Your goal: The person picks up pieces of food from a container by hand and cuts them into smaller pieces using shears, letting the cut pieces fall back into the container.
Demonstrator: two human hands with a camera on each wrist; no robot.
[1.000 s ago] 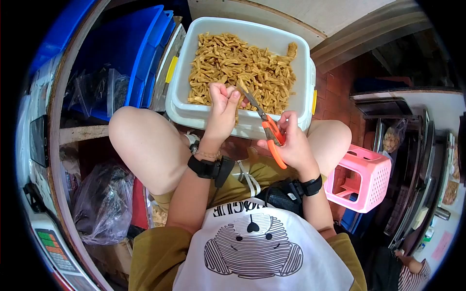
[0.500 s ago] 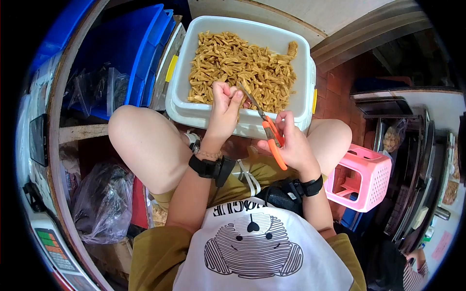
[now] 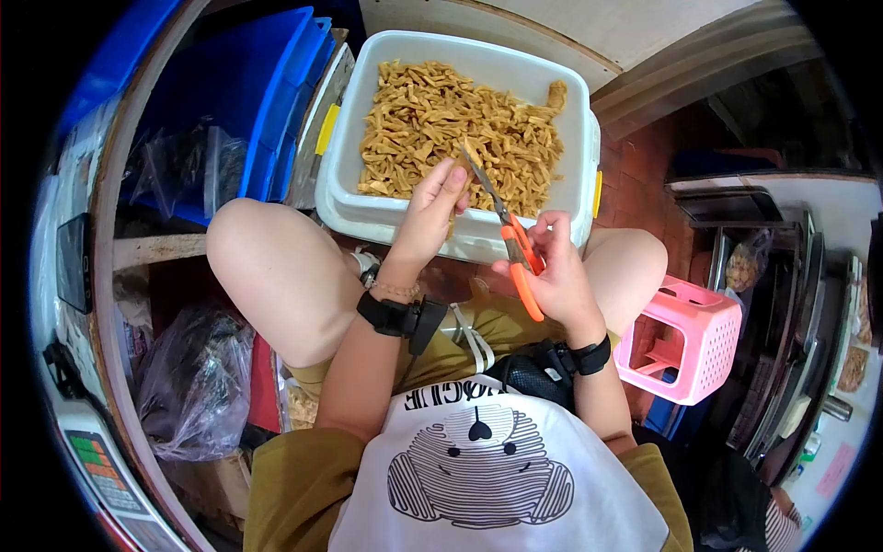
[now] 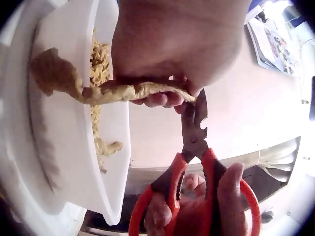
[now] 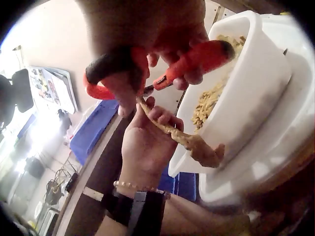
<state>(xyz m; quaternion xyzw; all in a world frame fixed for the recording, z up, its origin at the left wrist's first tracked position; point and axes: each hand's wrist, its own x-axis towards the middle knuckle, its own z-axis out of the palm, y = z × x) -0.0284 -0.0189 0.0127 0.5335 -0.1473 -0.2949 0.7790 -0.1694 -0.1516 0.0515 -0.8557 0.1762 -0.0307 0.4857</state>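
Observation:
My left hand (image 3: 430,212) holds a long, wrinkled tan strip (image 4: 115,93) over the near rim of the white tub (image 3: 578,207). One end of the strip hangs outside the tub wall; the other sticks out past the fingertips. Orange-handled scissors (image 3: 518,253) are gripped in my right hand (image 3: 561,276), thumb and fingers in the handle loops. Their blades (image 4: 193,120) point away from me and meet the strip's upper end, right beside the left fingers. Short tan pieces (image 3: 460,120) of the same look are heaped in the tub.
The tub stands between my knees, with yellow latches (image 3: 326,131) on its sides. Blue crates (image 3: 262,120) are stacked to the left, above a plastic bag (image 3: 198,386). A pink stool (image 3: 704,345) stands by my right knee, near dark trays (image 3: 791,313).
The strip's end now shows above the left fingers, which have shifted their grip slightly. The scissors have moved a little away from me and rightward. A person at lower right has moved partly out of view.

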